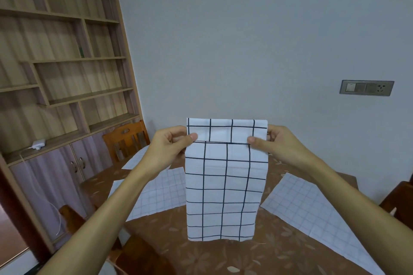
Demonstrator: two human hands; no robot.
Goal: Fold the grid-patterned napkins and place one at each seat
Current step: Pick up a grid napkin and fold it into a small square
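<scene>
I hold a white napkin with a bold dark grid (225, 185) up in the air above the table, hanging down lengthwise. My left hand (172, 143) pinches its upper left corner and my right hand (274, 143) pinches its upper right corner. The top strip of the napkin stands above a horizontal fold line between my thumbs. Its lower edge hangs just over the table.
A brown floral tablecloth covers the table (245, 257). Pale fine-grid placemats lie flat at the left (161, 194), right (312, 207) and far left (136, 158). A wooden chair (125, 138) stands at the far side; a chair back (400, 198) shows right. A shelf unit (62, 73) fills the left wall.
</scene>
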